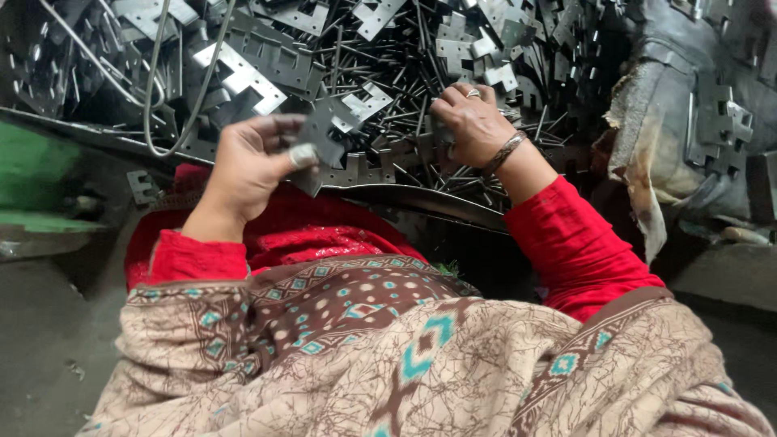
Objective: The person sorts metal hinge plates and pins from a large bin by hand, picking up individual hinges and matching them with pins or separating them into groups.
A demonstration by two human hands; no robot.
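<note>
A great heap of grey metal parts (388,57) fills the upper part of the view, flat stamped brackets with punched holes mixed with long thin pins lying every way, and everything else here sits in relation to that heap. Below it, nearest the camera, spreads a beige patterned shawl (421,372) with brown and teal diamond figures, and above the shawl, between it and the heap, show the red sleeves (579,251) of the person's garment. To the right of the heap lies a worn dark padded cover (688,89) with a torn pale edge, a few brackets resting on it. At the heap's left edge a green surface (36,174) shows, and a loop of pale wire (174,89) hangs down across the heap's left part. A dark curved tray rim (421,198) runs along the heap's near edge. The right hand (473,125) rests palm down on the heap's near middle, a ring on one finger and a metal bangle (503,152) at the wrist; its fingers curl down into the pins and brackets, and I cannot tell what, if anything, its grip has closed on. The left hand (247,162) is raised just in front of the heap's near edge, its grip pinched narrow on a small dark flat bracket (320,137), thumb pressed on the piece's lower face, held upright and clear of the pile
</note>
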